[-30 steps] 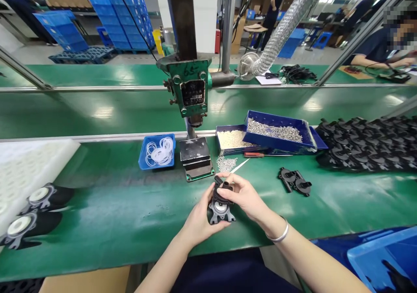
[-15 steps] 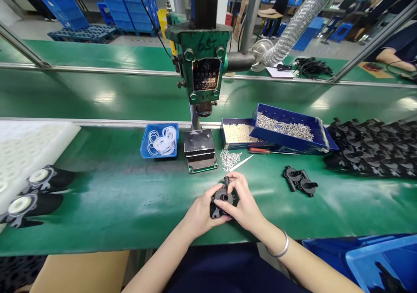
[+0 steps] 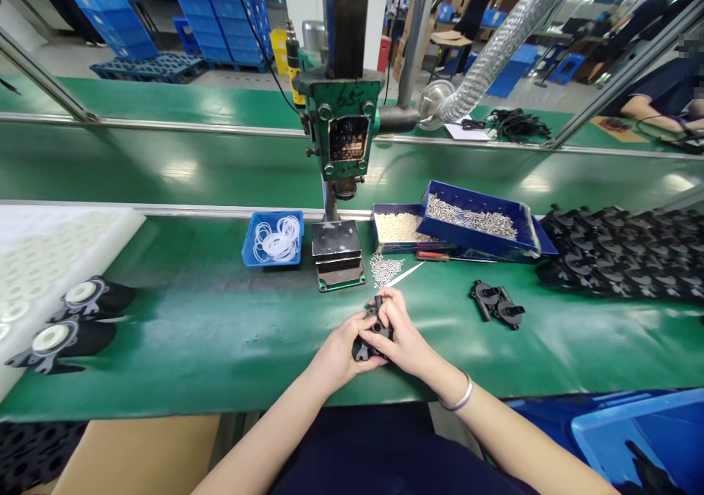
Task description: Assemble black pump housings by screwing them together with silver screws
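Observation:
Between both hands, just above the green bench near its front edge, is a black plastic pump housing [image 3: 363,350] with a short upright spout. My left hand [image 3: 344,345] grips its left side, thumb on top and fingers beneath. My right hand [image 3: 400,335] wraps its right side, the thumb and fingers pressing on the top face. Fingers cover much of the part. Beyond the hands lie a pile of small white rings [image 3: 386,269] and a white pointed stick [image 3: 404,273]. Two round black covers [image 3: 498,304] rest on the bench to the right.
A press [image 3: 345,132] stands over a metal block [image 3: 336,242]. Beside it are a blue tray of white rings [image 3: 272,238], a bin of screws [image 3: 473,220], a bin of pale pieces [image 3: 401,227] and a screwdriver [image 3: 432,257]. Black housings [image 3: 621,253] fill the right; white foam [image 3: 66,238] lies left.
My left thumb has moved onto the top of the housing, closer to my right fingers. Both hands still hold the part. The camera view has shifted slightly.

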`<state>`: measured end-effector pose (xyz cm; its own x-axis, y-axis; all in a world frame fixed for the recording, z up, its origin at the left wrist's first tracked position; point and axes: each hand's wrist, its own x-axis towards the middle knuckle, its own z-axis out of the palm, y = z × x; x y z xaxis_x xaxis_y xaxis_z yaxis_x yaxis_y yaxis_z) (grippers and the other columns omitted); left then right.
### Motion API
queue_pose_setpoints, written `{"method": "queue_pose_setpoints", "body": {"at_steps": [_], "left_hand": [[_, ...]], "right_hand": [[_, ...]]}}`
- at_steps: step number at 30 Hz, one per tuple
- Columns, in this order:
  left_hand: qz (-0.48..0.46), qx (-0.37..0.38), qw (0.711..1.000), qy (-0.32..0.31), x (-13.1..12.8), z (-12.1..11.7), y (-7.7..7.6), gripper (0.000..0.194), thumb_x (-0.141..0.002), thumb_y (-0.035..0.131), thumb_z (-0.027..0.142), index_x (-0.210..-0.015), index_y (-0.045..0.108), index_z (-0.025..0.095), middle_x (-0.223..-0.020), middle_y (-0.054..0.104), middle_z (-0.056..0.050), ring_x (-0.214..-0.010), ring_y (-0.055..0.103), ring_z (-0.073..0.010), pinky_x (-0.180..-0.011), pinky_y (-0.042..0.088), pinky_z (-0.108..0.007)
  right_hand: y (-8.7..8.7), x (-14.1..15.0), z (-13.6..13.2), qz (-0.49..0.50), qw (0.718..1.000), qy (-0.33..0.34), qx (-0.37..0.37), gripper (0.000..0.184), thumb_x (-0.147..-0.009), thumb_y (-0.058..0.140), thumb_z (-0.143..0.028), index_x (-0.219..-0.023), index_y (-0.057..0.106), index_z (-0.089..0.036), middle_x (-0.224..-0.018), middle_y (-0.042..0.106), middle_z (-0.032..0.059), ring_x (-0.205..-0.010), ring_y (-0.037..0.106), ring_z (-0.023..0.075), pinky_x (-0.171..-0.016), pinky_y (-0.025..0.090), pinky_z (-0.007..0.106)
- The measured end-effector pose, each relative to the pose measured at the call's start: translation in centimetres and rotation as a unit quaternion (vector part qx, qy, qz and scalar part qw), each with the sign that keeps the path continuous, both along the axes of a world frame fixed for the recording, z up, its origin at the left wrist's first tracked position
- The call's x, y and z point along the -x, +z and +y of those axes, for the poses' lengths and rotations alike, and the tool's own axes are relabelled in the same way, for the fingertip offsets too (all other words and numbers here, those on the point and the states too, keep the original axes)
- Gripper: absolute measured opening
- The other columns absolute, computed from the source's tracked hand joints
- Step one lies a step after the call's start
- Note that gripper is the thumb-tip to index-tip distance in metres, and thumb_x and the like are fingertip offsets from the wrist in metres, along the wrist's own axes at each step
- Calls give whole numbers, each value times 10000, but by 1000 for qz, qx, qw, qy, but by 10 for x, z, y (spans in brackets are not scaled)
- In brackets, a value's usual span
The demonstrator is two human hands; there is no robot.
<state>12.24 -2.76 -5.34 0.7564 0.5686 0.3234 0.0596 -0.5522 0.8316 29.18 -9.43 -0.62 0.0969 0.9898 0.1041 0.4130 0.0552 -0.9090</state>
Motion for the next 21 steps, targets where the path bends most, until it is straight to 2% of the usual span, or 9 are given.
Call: {"method": "queue_pose_setpoints", "body": {"at_steps": [7,21], "left_hand": [[47,16,999,14,-2,0,5,687,-728,828,302,-1281,424,243,-1345,596,-131,-1256,598,-292,-1042,497,-492],[32,55,997,43,-8,-4,5,681,-679,866,330,-1223,467,234,-1277,627,-92,-1235,598,-276,-1059,469,-481]], "right_hand": [[-2,1,0,-25,999,-6,-26,378,-917,598,-447,-822,293,-244,-1206,365,87,-1114,468,206,-1017,414,375],[-6,3,0,-22,999,-12,-36,372,-913,606,-431,-826,297,-243,-1211,359,96,-1150,446,208,-1044,391,382]]}}
